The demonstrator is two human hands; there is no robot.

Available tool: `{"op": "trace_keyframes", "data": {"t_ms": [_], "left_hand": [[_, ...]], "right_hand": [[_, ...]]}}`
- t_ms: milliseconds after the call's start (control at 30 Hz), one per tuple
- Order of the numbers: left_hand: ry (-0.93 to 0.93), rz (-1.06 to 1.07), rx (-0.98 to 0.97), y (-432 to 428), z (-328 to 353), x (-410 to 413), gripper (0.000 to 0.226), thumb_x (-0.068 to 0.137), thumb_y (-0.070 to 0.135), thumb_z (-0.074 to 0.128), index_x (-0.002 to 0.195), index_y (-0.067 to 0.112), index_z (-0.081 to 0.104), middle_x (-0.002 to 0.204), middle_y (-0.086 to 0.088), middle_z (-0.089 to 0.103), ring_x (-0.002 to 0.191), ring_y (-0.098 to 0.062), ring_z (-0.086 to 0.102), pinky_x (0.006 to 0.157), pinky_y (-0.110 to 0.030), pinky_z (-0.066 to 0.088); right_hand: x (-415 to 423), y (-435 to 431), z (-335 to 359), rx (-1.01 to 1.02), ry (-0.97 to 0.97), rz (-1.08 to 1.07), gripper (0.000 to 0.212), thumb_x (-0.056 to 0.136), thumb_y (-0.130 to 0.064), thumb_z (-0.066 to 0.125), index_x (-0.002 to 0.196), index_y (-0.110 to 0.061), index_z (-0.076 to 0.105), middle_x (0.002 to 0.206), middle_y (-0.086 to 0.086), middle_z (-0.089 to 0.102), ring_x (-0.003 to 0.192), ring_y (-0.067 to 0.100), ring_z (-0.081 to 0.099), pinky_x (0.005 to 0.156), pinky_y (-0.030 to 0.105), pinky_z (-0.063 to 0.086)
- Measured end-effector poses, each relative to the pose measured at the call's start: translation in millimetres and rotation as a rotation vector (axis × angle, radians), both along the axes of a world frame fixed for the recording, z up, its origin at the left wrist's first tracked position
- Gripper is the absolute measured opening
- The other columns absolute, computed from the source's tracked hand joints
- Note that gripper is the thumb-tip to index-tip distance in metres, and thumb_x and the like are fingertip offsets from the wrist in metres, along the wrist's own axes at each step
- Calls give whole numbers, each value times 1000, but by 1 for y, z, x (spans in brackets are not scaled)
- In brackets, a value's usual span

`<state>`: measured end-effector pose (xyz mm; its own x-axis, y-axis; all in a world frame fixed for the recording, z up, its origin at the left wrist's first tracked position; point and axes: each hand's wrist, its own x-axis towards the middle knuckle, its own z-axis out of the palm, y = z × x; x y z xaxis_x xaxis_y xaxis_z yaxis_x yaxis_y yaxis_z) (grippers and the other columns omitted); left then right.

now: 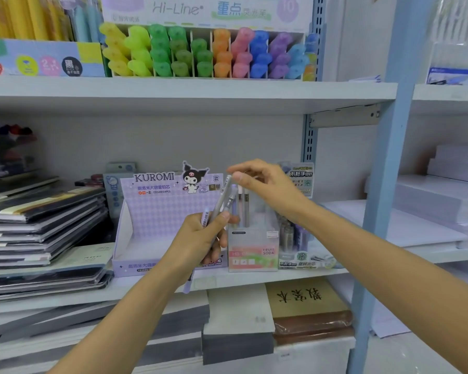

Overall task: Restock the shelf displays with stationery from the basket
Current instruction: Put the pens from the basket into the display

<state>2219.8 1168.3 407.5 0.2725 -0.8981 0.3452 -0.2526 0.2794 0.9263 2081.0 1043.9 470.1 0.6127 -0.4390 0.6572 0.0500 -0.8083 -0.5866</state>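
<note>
1. Lead tubes [222, 201] sit as a slim bundle in your left hand [200, 238]. Its fingers curl round their lower halves, and the tubes lean up and to the right in front of the display boxes.
2. Your right hand [265, 184] hangs above with thumb and forefinger tips [238, 176] at the tallest tube's top end. Whether they pinch it cannot be told.
3. Behind your left hand stands the purple Kuromi box [157, 211]. Just beside it on the right, the Fruit Soda box [253, 252] holds a few upright tubes.
4. Both boxes rest on the middle shelf [254, 278], with stacked notebooks [43, 220] to the left and highlighters [200, 52] on the shelf above.
</note>
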Motion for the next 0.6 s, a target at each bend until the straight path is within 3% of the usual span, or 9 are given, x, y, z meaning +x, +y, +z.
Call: {"op": "trace_keyframes", "data": {"t_ms": [100, 267, 433, 600], "left_hand": [[-30, -11, 25, 2, 2, -7, 28, 97, 36, 53, 95, 17, 74, 56, -1, 57, 39, -14, 45, 37, -21, 34], [14, 28, 93, 12, 7, -3, 27, 95, 30, 59, 95, 5, 68, 56, 1, 55, 35, -11, 42, 34, -17, 30], [449, 65, -15, 18, 16, 1, 14, 86, 23, 68, 89, 9, 66, 66, 2, 56, 32, -5, 34, 28, -14, 21], [668, 57, -184, 26, 27, -9, 22, 76, 22, 73, 92, 12, 64, 91, -3, 73, 33, -3, 34, 29, -14, 23]], "right_hand": [[-2, 13, 4, -13, 27, 50, 13, 89, -27, 67, 97, -18, 72, 94, -5, 63, 81, 3, 57, 81, 27, 48], [-20, 18, 20, 224, -249, 92, 5, 92, -11, 62, 88, -10, 66, 68, -2, 65, 60, 4, 59, 61, 16, 49], [-40, 20, 16, 306, -192, 120, 5, 89, -11, 66, 90, -7, 66, 73, 4, 73, 63, 15, 67, 65, 24, 55], [-42, 32, -6, 324, 13, 170, 16, 87, -11, 68, 95, 1, 61, 85, 12, 75, 72, 18, 71, 65, 21, 55]]}}
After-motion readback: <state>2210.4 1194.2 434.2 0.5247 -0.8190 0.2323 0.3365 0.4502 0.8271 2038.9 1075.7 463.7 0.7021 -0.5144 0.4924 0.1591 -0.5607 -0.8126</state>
